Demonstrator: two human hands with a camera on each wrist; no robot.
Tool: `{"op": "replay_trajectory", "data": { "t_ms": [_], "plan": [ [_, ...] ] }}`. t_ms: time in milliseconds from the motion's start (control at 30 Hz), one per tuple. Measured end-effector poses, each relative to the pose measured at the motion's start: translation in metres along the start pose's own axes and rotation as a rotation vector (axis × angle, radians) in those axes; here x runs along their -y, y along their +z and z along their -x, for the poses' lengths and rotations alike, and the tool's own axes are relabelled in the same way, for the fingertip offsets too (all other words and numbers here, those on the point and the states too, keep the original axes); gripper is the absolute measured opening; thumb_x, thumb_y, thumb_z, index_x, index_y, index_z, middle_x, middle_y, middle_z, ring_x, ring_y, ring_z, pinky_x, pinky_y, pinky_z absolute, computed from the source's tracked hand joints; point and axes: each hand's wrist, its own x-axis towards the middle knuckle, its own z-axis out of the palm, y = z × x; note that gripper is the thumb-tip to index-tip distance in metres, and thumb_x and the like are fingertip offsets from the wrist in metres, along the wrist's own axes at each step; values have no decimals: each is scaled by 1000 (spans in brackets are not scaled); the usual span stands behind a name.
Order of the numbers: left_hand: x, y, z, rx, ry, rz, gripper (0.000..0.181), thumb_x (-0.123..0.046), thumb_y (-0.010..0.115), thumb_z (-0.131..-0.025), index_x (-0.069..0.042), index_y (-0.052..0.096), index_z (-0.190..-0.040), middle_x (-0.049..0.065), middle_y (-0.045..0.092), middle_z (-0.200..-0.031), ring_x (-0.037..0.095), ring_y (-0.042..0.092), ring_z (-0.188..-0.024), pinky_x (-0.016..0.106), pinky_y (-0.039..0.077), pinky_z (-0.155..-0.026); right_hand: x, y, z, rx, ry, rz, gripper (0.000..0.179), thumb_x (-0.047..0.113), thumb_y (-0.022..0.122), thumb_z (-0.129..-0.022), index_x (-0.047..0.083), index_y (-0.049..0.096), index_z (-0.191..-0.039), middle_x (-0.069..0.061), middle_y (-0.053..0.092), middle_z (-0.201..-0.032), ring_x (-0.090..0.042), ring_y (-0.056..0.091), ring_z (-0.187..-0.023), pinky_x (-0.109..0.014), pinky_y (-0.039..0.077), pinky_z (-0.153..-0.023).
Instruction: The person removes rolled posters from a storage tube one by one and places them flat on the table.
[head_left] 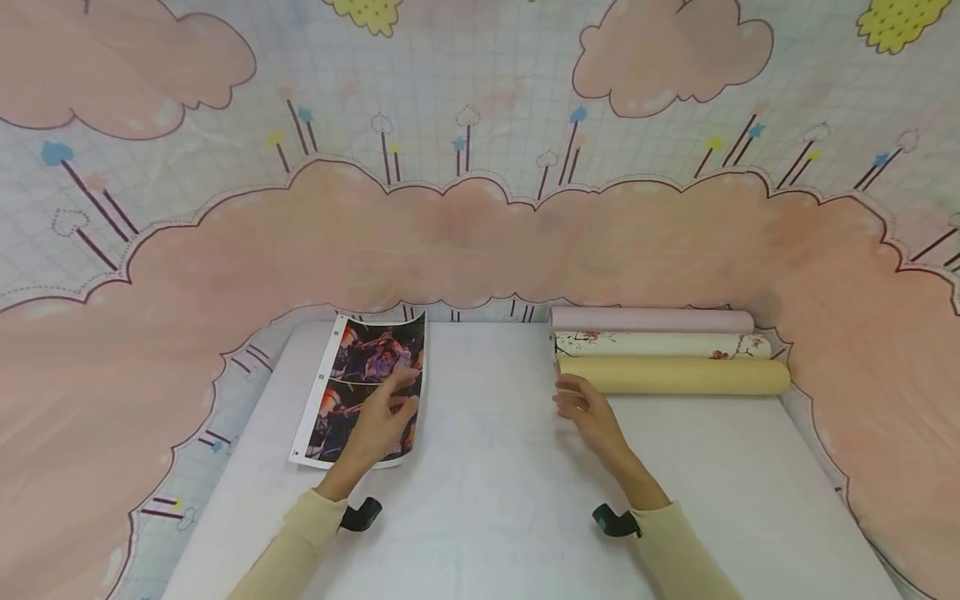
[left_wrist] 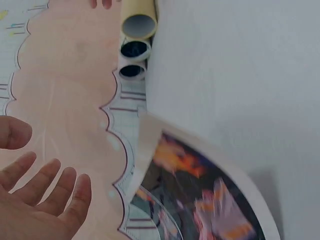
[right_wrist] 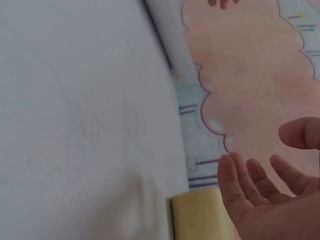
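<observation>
My left hand [head_left: 381,423] hovers over a printed sheet [head_left: 367,346] on the left of the table, its fingers loosely bent and holding nothing. The sheet carries two dark, colourful photos, one above the other, inside a white border; its right edge curls upward. Near the left end of a yellow paper roll [head_left: 675,377] is my right hand [head_left: 596,421]. In the right wrist view, that hand [right_wrist: 270,200] has its fingers and thumb apart with nothing between them. Whether it touches the roll [right_wrist: 200,216] cannot be made out.
Behind the yellow roll lie a white roll with a blossom pattern [head_left: 660,345] and a pale pink roll [head_left: 652,320], side by side at the back right. A white table [head_left: 480,500] spreads beneath everything. A cloud-patterned cloth [head_left: 480,250] surrounds it at the back and sides.
</observation>
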Motion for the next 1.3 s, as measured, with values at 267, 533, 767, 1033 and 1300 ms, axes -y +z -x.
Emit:
{"op": "replay_trajectory", "data": {
  "t_ms": [267,533,767,1033,1300],
  "plan": [
    [-23,38,-14,41,-113,264,39,-5,54,-98,-4,51,-136,18,56,-138,33,53,-130,48,45,-107,-3,-33,7,-43,17,64,42,7,54,-99,2,46,-140,-20,51,-141,-32,57,-122,-17,53,-90],
    [-30,70,-27,39,-197,501,37,-3,50,-99,2,48,-135,23,57,-136,36,55,-127,30,52,-97,-7,-58,10,-76,-4,71,42,14,57,-100,1,48,-139,-22,52,-140,-4,61,-109,-14,52,-86],
    [-39,91,-37,59,-213,558,34,-7,51,-100,-1,50,-133,23,57,-135,34,57,-125,40,52,-99,-14,-71,10,-68,-5,31,44,14,56,-100,-2,45,-140,-24,50,-140,-10,63,-111,-15,53,-86],
    [-42,119,-57,71,-211,532,35,-11,53,-99,-3,51,-134,21,60,-133,30,60,-121,33,54,-96,-21,-82,-1,-97,-26,35,39,5,52,-100,-4,46,-138,-27,50,-138,-5,64,-106,-15,54,-84],
    [-40,144,-76,52,-276,536,34,-14,55,-99,-7,53,-132,19,59,-134,27,59,-122,38,52,-99,-17,-95,-6,-134,4,84,42,10,58,-98,-3,48,-137,-27,53,-136,-3,64,-100,-26,57,-86]
  ]
}}
